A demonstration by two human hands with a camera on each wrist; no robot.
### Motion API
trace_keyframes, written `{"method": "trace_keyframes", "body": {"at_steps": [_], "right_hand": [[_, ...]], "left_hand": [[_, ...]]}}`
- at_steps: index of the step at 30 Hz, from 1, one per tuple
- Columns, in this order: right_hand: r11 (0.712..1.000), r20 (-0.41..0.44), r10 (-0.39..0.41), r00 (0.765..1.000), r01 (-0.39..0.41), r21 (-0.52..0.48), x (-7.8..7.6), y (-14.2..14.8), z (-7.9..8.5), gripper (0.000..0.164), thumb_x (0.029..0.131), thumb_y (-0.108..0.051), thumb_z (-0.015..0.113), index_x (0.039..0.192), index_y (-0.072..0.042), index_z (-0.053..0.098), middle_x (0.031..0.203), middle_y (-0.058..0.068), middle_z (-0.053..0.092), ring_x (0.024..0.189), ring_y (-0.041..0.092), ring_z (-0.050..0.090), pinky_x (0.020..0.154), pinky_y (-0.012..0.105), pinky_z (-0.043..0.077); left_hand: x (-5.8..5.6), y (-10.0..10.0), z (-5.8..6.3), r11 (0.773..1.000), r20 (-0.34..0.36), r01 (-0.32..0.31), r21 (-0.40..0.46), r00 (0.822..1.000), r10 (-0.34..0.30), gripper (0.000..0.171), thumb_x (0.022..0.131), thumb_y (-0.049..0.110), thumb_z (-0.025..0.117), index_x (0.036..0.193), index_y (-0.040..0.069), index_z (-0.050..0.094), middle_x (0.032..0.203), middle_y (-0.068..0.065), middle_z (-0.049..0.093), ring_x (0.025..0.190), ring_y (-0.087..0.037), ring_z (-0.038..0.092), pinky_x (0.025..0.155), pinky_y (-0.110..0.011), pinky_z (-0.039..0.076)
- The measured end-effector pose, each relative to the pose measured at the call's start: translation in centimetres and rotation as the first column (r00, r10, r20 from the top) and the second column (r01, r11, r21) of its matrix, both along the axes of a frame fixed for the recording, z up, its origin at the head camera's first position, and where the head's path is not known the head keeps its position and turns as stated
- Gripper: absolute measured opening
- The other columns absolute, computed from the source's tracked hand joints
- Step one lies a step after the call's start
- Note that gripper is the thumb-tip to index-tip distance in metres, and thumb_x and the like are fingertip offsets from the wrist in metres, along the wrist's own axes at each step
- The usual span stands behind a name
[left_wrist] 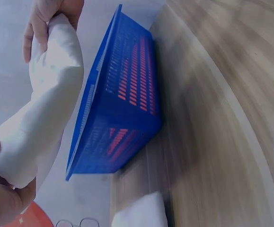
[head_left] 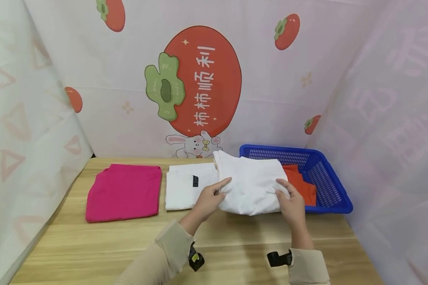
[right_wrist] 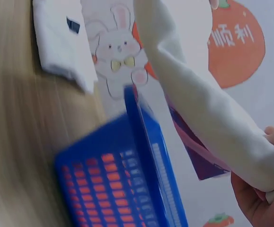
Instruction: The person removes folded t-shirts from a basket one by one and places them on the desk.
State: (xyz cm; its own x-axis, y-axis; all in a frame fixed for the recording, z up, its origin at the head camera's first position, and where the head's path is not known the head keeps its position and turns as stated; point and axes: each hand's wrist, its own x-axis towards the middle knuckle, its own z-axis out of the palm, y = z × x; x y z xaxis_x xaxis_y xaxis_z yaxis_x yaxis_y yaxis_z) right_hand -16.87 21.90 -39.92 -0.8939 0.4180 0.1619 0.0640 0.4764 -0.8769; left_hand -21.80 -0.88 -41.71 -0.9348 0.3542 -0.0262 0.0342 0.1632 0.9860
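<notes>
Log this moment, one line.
left hand, right hand: hold folded white cloth aloft | wood-grain table: folded magenta cloth, black-tagged white cloth | blue plastic basket: orange cloth inside

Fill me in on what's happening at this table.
A person's left hand and right hand grip opposite ends of a folded white cloth, held up off the table. It partly blocks the head view of a blue basket with orange cloth inside. Left of the basket, another white piece with a black patch and a folded pink cloth lie on the table.
</notes>
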Motion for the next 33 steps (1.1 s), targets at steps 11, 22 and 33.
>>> {"method": "trace_keyframes", "body": {"at_steps": [11, 22, 33], "right_hand": [[0.996, -0.047, 0.082, 0.996, -0.084, -0.041, 2.0, -5.9, -2.1, 0.028, 0.079, -0.003, 0.059, 0.106, -0.011, 0.062, 0.112, 0.008, 0.055, 0.101, 0.015, 0.047, 0.072, 0.023, 0.04], [0.949, -0.073, 0.265, 0.961, -0.273, -0.155, 3.4, -11.9, -4.0, 0.024, 0.076, -0.002, 0.063, 0.1, -0.007, 0.063, 0.106, 0.009, 0.058, 0.096, 0.017, 0.049, 0.077, 0.024, 0.041], [0.759, 0.017, 0.613, 0.79, -0.582, -0.293, 3.9, -15.9, -2.8, 0.025, 0.079, 0.004, 0.056, 0.104, 0.003, 0.057, 0.102, 0.019, 0.055, 0.084, 0.017, 0.05, 0.067, 0.022, 0.043]], "left_hand": [[3.1, -6.6, -1.3, 0.993, 0.0, -0.116, 0.006, 0.993, 0.116, 0.043, 0.082, 0.001, 0.05, 0.116, 0.026, 0.056, 0.1, -0.002, 0.054, 0.095, -0.015, 0.043, 0.061, -0.022, 0.037], [6.5, -13.3, -1.6, 0.955, 0.071, -0.295, -0.045, 0.952, 0.297, 0.041, 0.08, -0.002, 0.051, 0.114, 0.02, 0.058, 0.094, -0.004, 0.053, 0.065, -0.014, 0.032, 0.047, -0.019, 0.028], [9.6, -19.0, -2.8, 0.913, 0.13, -0.402, -0.072, 0.904, 0.408, 0.043, 0.079, -0.005, 0.049, 0.119, 0.01, 0.054, 0.123, -0.004, 0.045, 0.106, -0.009, 0.034, 0.075, -0.011, 0.034]]}}
